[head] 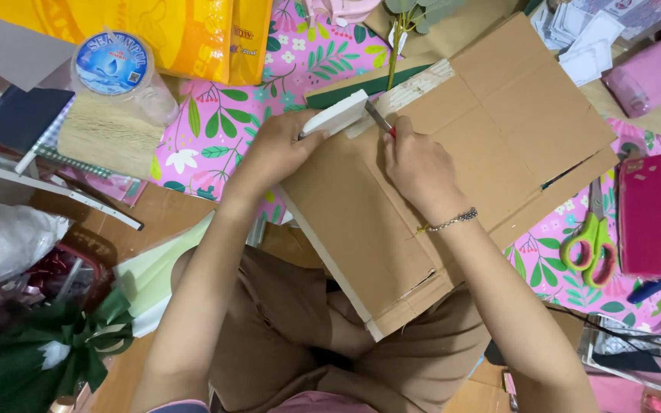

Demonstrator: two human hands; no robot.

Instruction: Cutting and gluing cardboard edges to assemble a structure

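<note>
1. While the flat brown cardboard sheet (pixel 453 176) lies tilted across the person's lap, both hands meet near its upper-left edge.
2. Left hand (pixel 281 149) is closed around a small white rectangular block (pixel 336 115), pressing it onto the cardboard's edge.
3. Right hand (pixel 415 164) is curled tight on a thin metal blade with a red handle (pixel 380 118), tip just beside the block.
4. Blade's long axis runs diagonally, up-left from the right hand toward the block.
5. Green-handled scissors (pixel 590 241) lie off the cardboard's right corner, well apart.
</note>
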